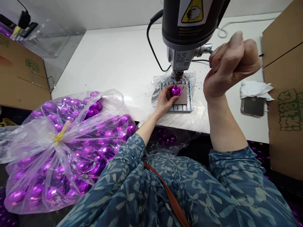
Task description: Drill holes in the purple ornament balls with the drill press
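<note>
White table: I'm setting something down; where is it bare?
Bare table: between the left cardboard box and drill press, beyond the bag of purple balls. Crowded: the metal base, with the left hand and shavings; the right edge, with phone and white tissue.

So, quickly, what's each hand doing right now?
Left hand: holding a shiny purple ball under the drill bit.
Right hand: closed around a lever.

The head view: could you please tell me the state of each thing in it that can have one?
Purple ball: resting on the brown board, held.
Left hand: fingers against the purple ball.
Right hand: closed around the drill lever.
Drill bit: down at the ball's top; whether spinning, unclear.
Plastic bag: gathered by a yellow tie, purple balls inside.
Tissue: crumpled.
Phone: lying flat, by the tissue.
</note>
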A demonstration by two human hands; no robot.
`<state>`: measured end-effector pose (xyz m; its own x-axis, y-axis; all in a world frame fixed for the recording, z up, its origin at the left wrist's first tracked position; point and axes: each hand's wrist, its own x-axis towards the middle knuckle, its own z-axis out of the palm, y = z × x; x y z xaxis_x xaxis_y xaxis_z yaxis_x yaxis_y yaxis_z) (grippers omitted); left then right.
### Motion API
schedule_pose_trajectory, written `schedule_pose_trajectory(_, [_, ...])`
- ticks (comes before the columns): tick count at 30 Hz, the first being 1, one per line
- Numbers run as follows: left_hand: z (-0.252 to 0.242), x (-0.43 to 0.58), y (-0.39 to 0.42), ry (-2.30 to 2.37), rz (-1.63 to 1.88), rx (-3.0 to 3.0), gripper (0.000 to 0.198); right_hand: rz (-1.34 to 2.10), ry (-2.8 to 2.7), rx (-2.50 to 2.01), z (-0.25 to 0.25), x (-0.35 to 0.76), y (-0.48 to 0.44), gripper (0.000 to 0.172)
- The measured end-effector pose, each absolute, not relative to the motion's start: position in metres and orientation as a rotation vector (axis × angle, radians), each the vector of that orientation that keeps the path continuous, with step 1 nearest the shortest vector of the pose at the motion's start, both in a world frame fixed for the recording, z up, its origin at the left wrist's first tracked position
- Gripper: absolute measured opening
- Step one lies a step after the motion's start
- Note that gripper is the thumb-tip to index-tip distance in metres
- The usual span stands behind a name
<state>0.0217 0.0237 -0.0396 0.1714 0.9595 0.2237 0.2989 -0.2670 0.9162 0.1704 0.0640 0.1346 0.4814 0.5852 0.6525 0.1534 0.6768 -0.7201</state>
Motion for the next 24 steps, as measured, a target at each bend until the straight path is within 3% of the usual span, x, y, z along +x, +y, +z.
schedule_pose_trajectory(18, [-0.039,0.023,0.022,1.232,1.1,1.704,0.061,0.15,-1.144,-0.733,0.091,0.179,0.065,0.071])
schedule_pose_trajectory(24, [-0.039,0.024,0.022,1.251,1.117,1.682,0.06,0.209,-1.119,-0.811,0.124,0.172,0.059,0.07])
